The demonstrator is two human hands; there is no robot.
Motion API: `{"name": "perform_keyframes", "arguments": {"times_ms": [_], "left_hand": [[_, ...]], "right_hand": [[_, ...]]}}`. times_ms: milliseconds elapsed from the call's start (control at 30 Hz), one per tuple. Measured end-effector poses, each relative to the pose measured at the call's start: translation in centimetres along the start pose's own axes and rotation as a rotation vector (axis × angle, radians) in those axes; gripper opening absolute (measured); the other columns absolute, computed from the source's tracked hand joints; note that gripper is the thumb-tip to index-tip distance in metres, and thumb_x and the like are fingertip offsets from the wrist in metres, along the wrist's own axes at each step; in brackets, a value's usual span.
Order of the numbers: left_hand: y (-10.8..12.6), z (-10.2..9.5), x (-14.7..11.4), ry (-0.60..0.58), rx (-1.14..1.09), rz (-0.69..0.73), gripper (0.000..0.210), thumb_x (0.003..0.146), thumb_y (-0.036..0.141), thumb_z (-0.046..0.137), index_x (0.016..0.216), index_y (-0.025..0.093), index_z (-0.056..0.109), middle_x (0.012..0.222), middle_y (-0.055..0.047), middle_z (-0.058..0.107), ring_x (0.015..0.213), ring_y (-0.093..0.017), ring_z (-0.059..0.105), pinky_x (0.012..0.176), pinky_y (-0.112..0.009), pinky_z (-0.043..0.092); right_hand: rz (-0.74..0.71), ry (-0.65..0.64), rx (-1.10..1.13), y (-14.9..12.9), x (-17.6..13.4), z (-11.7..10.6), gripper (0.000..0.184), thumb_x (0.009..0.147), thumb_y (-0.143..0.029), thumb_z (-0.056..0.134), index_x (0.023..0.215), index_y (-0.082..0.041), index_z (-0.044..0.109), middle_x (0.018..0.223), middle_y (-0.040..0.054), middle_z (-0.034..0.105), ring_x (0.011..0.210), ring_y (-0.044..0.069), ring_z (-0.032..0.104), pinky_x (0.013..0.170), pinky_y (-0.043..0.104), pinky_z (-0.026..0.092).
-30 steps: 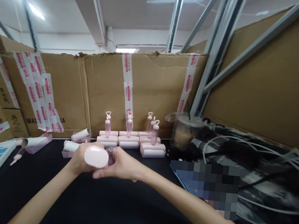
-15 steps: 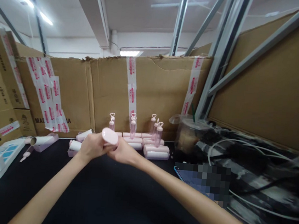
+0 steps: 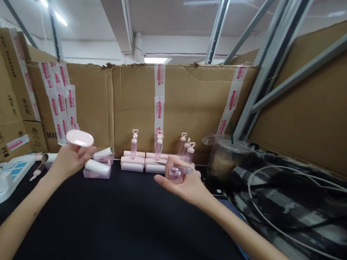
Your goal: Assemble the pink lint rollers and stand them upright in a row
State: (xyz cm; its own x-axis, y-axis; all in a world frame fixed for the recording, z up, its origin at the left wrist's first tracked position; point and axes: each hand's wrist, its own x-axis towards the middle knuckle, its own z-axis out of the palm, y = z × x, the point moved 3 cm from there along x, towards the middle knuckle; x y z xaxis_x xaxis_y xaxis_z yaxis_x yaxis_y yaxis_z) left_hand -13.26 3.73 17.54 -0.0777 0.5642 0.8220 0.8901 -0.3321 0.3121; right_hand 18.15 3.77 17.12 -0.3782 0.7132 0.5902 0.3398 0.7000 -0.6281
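Note:
On the left, my left hand [image 3: 70,161] is closed around a pale pink piece with an oval face [image 3: 80,138] turned up toward me. The rest of that piece is hidden by my fingers. My right hand [image 3: 190,187], held apart at centre right, grips a clear pinkish piece with a rounded end [image 3: 175,174]; its exact kind I cannot make out. Behind my right hand stand several pink lint rollers [image 3: 133,163] in rows, with clear handles [image 3: 158,148] upright and topped by heart-shaped loops. Near my left hand, a white paper roll [image 3: 97,166] rests in a clear pinkish case [image 3: 96,175].
A power strip [image 3: 6,185] lies at the left edge with a white plug in it. At the right are a drink cup [image 3: 224,158], a phone [image 3: 248,257] partly under my right forearm, and loose white cables [image 3: 272,217]. A taped cardboard wall [image 3: 133,101] closes the back.
My hands were together at the centre around the pink piece. Now they are apart: the left has moved left with the oval-faced piece, the right has moved right with the clear piece.

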Motion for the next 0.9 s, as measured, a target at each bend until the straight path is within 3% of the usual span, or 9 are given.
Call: {"name": "perform_keyframes", "arguments": {"times_ms": [133, 233, 367, 467, 533, 633, 733, 867, 900], "left_hand": [[2.4, 2.4, -4.3, -0.473, 0.218, 0.153, 0.020, 0.074, 0.037, 0.046, 0.062, 0.021, 0.044, 0.061, -0.001, 0.056, 0.054, -0.019, 0.058, 0.052, -0.026, 0.037], [3.0, 2.2, -6.3, -0.642, 0.233, 0.128, 0.020, 0.076, 0.034, 0.043, 0.061, 0.021, 0.042, 0.053, 0.001, 0.053, 0.049, -0.017, 0.056, 0.051, -0.025, 0.035], [2.1, 1.6, -8.4, -0.695, 0.090, -0.022, 0.023, 0.079, 0.042, 0.042, 0.071, 0.021, 0.046, 0.060, 0.001, 0.058, 0.054, -0.017, 0.058, 0.053, -0.024, 0.038], [1.5, 1.6, -9.9, -0.710, -0.020, -0.151, 0.028, 0.081, 0.047, 0.039, 0.080, 0.020, 0.047, 0.067, -0.001, 0.060, 0.063, -0.019, 0.060, 0.058, -0.026, 0.040], [1.9, 1.7, -10.7, -0.735, -0.104, -0.230, 0.029, 0.083, 0.047, 0.036, 0.083, 0.019, 0.046, 0.070, -0.002, 0.059, 0.068, -0.020, 0.060, 0.062, -0.028, 0.041], [3.6, 2.6, -11.4, -0.802, -0.273, -0.321, 0.028, 0.083, 0.045, 0.040, 0.091, 0.019, 0.043, 0.074, 0.000, 0.055, 0.070, -0.018, 0.057, 0.067, -0.029, 0.042], [6.3, 5.0, -11.7, -0.847, -0.505, -0.388, 0.038, 0.077, 0.046, 0.052, 0.100, 0.020, 0.040, 0.076, 0.003, 0.050, 0.065, -0.014, 0.052, 0.064, -0.027, 0.043], [10.0, 9.0, -11.6, -0.713, -0.847, -0.434, 0.053, 0.062, 0.045, 0.070, 0.096, 0.019, 0.038, 0.076, 0.004, 0.047, 0.058, -0.009, 0.048, 0.055, -0.022, 0.042], [10.8, 9.9, -11.7, -0.728, -0.942, -0.459, 0.054, 0.063, 0.044, 0.069, 0.100, 0.019, 0.037, 0.078, 0.003, 0.049, 0.055, -0.008, 0.048, 0.051, -0.021, 0.041]], "right_hand": [[0.025, -0.079, 0.138, -0.4, -1.8, 1.5, 0.030, 0.071, -0.037, 0.065, 0.069, -0.019, 0.041, 0.056, -0.0065, 0.041, 0.046, 0.006, 0.035, 0.042, 0.018, 0.029], [0.087, -0.138, 0.236, 0.9, -3.4, 1.6, 0.025, 0.072, -0.035, 0.065, 0.071, -0.018, 0.047, 0.055, -0.0061, 0.044, 0.043, 0.005, 0.038, 0.040, 0.017, 0.029], [0.187, -0.230, 0.579, 2.8, -5.7, 1.3, 0.026, 0.076, -0.040, 0.061, 0.085, -0.019, 0.049, 0.038, -0.0118, 0.039, 0.026, 0.004, 0.033, 0.030, 0.015, 0.027], [0.247, -0.199, 0.903, 3.6, -7.0, 1.3, 0.027, 0.077, -0.046, 0.055, 0.079, -0.022, 0.043, 0.030, -0.0155, 0.030, 0.019, 0.004, 0.021, 0.025, 0.015, 0.027], [0.293, -0.147, 1.001, 3.9, -7.4, 1.5, 0.027, 0.079, -0.047, 0.051, 0.075, -0.023, 0.038, 0.031, -0.0159, 0.027, 0.019, 0.003, 0.017, 0.024, 0.014, 0.025], [0.287, -0.070, 0.926, 4.1, -7.3, 2.0, 0.028, 0.076, -0.038, 0.058, 0.077, -0.023, 0.033, 0.042, -0.0145, 0.033, 0.027, 0.003, 0.026, 0.033, 0.017, 0.034], [0.258, -0.093, 0.731, 4.2, -6.6, 3.5, 0.034, 0.066, -0.021, 0.063, 0.082, -0.023, 0.033, 0.064, -0.0092, 0.042, 0.047, 0.005, 0.041, 0.048, 0.019, 0.040], [0.272, -0.101, 0.545, 4.6, -5.6, 7.1, 0.046, 0.061, -0.009, 0.059, 0.089, -0.025, 0.027, 0.079, -0.0064, 0.039, 0.058, 0.005, 0.042, 0.049, 0.017, 0.036], [0.273, -0.108, 0.546, 4.6, -5.4, 8.0, 0.049, 0.060, -0.010, 0.060, 0.089, -0.026, 0.024, 0.079, -0.0062, 0.038, 0.058, 0.006, 0.043, 0.048, 0.017, 0.038]]}}
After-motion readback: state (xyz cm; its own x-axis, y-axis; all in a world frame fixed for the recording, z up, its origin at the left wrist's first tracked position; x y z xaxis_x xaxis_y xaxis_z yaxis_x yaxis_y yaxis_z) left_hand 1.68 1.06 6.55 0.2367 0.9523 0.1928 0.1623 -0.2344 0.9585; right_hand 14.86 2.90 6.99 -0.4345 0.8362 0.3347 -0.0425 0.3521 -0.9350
